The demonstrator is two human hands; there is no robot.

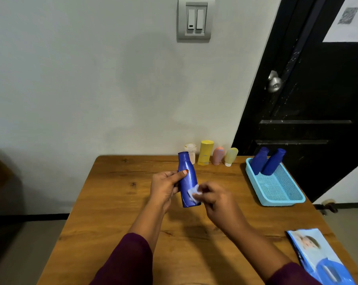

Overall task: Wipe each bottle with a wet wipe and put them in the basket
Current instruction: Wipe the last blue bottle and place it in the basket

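Blue lotion bottle (187,177), gripped upright by the left hand (165,186), gets wiped by the right hand (213,199) pinching a wet wipe (194,192); next, judging so, it joins the basket (276,194).

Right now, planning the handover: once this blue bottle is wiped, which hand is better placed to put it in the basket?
Probably left: the left hand grips the blue bottle; the right hand, though nearer the basket, pinches the wipe.

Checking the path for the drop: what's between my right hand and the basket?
Nothing but bare table between right hand and basket, per the head view.
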